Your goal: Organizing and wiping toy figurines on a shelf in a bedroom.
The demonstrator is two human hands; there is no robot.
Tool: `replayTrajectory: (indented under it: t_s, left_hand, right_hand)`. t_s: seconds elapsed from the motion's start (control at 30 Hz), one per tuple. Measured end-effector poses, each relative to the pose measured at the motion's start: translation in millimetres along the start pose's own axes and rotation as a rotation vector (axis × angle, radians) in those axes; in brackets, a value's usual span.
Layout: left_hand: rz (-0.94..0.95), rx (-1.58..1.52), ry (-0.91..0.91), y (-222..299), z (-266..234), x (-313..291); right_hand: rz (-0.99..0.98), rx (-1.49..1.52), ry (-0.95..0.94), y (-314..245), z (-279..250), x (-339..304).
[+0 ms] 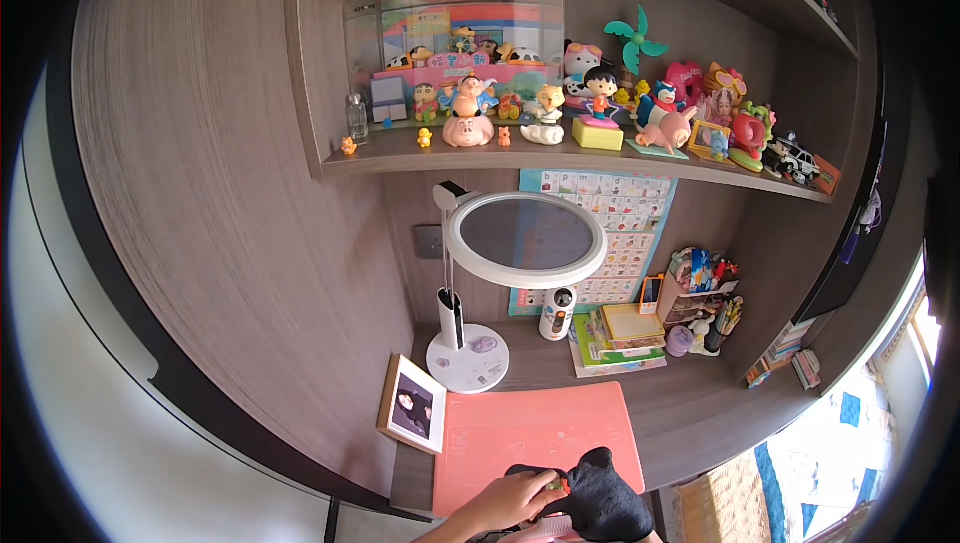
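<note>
My left hand (515, 500) reaches in from the lower edge, its fingers closed at a small red and green thing (560, 487) too small to name. Against these fingers lies a soft black fabric item (603, 505) with a rounded, ear-like tip; its kind is unclear. Both are over the near edge of a pink desk mat (540, 423). Something pale pink (545, 528) shows just below the hand. My right hand is not visible. Left of the mat, a framed photo (415, 405) leans at an angle.
A ring-headed desk lamp (470, 358) stands behind the mat, beside a white cylindrical device (558, 313). Books (625, 335) and a pen holder (728, 321) are at the back right. Above, a shelf (420, 158) carries many figurines. A bed (820, 463) lies at right.
</note>
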State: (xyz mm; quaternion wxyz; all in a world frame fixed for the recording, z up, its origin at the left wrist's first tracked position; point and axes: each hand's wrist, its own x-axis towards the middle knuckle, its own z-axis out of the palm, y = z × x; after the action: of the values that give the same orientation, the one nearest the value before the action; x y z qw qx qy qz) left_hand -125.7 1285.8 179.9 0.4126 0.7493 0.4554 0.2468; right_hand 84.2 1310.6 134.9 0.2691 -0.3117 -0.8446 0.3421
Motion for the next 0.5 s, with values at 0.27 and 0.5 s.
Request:
replayTrajectory:
  t_s: [0.27, 0.5]
  left_hand:
    - [-0.217, -0.099, -0.177, -9, -8, 5]
    - [-0.319, -1.158, -0.486, -22, -3, -7]
  right_hand:
    - [0.232, -0.270, 0.130, -58, -6, 14]
    - [0.191, -0.120, -0.089, -69, -21, 20]
